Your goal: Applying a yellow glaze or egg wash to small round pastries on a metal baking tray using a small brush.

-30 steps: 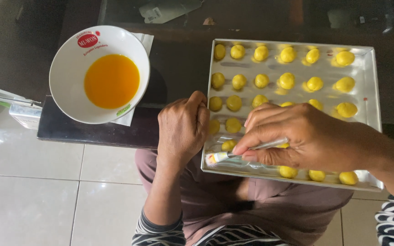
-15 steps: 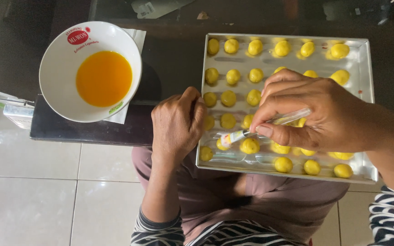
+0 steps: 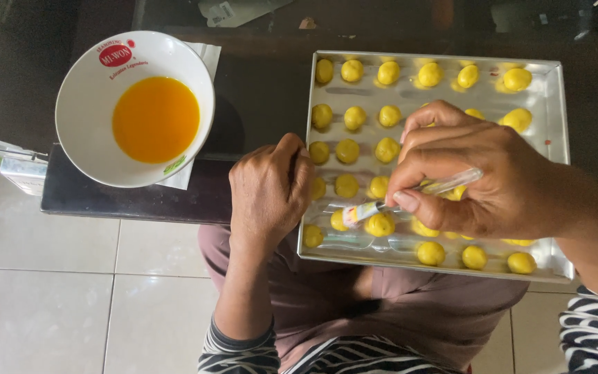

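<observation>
Your right hand (image 3: 479, 176) pinches a brush (image 3: 410, 197), tip on a dough ball (image 3: 380, 224) in the tray (image 3: 555, 159) | your left hand (image 3: 268, 187) curls on the tray's left rim | bowl (image 3: 84, 104) well left, holding yellow liquid

Dark glossy table (image 3: 126, 201), pale tiled floor (image 3: 84, 305) below, soft daylight glinting at left

Rows of small yellow dough balls (image 3: 351, 70) crowd the shiny rectangular metal tray (image 3: 551, 166), leaving narrow lanes between them. Bare dark table (image 3: 257, 97) lies open between the tray and the white round bowl of orange liquid (image 3: 135, 109).
</observation>
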